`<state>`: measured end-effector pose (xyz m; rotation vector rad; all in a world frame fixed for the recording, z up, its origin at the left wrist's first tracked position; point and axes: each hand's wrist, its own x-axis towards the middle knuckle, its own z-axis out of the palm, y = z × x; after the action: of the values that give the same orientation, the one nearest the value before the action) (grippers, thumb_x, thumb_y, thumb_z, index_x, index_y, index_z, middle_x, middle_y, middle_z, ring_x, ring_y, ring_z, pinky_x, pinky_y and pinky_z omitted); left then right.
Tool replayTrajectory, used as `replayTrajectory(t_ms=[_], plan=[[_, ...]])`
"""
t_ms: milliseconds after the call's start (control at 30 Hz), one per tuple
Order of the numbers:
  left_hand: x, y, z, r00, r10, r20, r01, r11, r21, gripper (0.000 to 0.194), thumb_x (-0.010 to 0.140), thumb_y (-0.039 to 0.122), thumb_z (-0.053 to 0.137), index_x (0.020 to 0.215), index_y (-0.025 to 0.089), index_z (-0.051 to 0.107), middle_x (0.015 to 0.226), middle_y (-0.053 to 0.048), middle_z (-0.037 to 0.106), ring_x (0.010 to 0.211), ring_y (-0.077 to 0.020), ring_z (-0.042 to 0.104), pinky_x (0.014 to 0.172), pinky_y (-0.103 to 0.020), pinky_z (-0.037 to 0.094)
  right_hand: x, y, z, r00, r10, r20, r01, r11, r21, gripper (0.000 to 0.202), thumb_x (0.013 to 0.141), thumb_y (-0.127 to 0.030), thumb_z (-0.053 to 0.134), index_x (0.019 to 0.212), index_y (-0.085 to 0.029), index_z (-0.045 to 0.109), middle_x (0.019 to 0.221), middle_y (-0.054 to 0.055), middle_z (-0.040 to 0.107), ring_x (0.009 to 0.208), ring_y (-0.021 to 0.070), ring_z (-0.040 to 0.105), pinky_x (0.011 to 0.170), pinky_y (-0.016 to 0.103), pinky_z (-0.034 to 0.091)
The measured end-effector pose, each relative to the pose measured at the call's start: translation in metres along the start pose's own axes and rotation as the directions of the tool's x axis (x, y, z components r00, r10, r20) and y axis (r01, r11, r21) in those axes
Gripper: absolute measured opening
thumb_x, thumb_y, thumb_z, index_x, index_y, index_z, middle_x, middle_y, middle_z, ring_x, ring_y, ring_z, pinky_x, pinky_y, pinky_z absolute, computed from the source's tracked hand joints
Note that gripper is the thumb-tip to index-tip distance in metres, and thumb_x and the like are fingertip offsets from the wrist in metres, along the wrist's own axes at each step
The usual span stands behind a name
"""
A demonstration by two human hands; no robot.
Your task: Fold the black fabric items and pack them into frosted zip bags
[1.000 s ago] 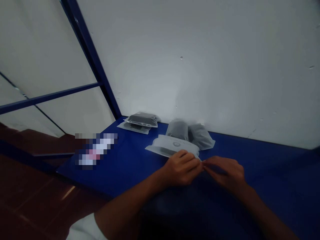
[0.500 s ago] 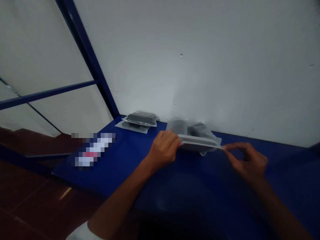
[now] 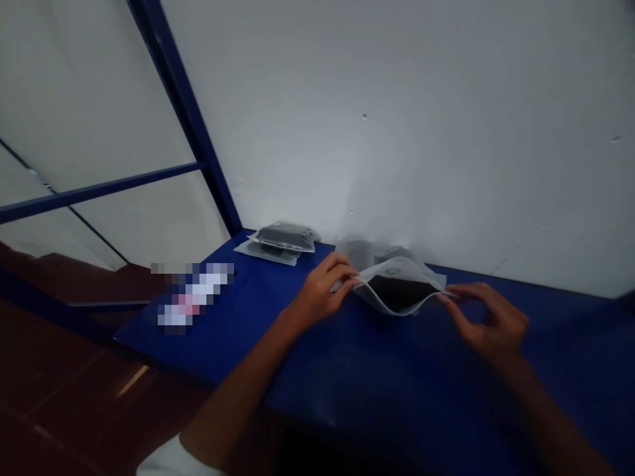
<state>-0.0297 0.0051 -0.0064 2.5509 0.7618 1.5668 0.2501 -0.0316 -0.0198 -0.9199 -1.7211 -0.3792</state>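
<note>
A frosted plastic zip bag (image 3: 397, 270) is stretched between my two hands over the blue table, its mouth gaping toward me with something dark inside. My left hand (image 3: 330, 285) pinches the left corner of the bag's mouth. At the right corner, the thumb and fingers of my right hand (image 3: 489, 317) grip the edge. Right behind the held bag, more frosted packaging (image 3: 354, 251) with dark contents shows in part; the held bag hides the rest of it.
Two clear bags with dark contents (image 3: 282, 238) lie stacked at the table's back left. A blurred-out white and pink item (image 3: 198, 294) rests near the left edge. A pale wall (image 3: 397, 132) rises behind the blue table (image 3: 387, 377), and a blue metal frame (image 3: 183, 106) stands at left.
The mouth of the bag, flat and closed before, has spread wide. My left fingers have shifted from a closed grip to a pinch at the corner. The view has moved slightly.
</note>
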Motion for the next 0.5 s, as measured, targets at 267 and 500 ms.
replayTrajectory(t_ms=[267,500], plan=[[-0.006,0.011,0.014,0.996,0.088,-0.03,-0.086,0.994,0.074,0.011,0.086,0.014,0.059,0.097,0.013,0.059,0.093,-0.008,0.06,0.083,-0.0145,0.062,0.07,-0.026,0.055,0.009,-0.038,-0.003,0.96,-0.273,0.069,0.276,0.96,-0.04,0.036,0.069,-0.005,0.075,0.099,-0.023,0.067,0.091,0.005,0.072,0.078,0.0207,0.068,0.069,0.034,0.057],[-0.011,0.025,0.023,0.974,0.217,0.064,-0.224,0.963,0.152,0.012,0.087,0.012,0.056,0.099,0.011,0.056,0.092,-0.009,0.063,0.089,-0.0157,0.063,0.076,-0.025,0.056,0.001,-0.05,0.005,0.88,-0.115,0.461,0.137,0.991,-0.014,0.036,0.085,-0.026,0.062,0.119,-0.013,0.057,0.105,0.014,0.069,0.095,0.0255,0.067,0.081,0.039,0.057]])
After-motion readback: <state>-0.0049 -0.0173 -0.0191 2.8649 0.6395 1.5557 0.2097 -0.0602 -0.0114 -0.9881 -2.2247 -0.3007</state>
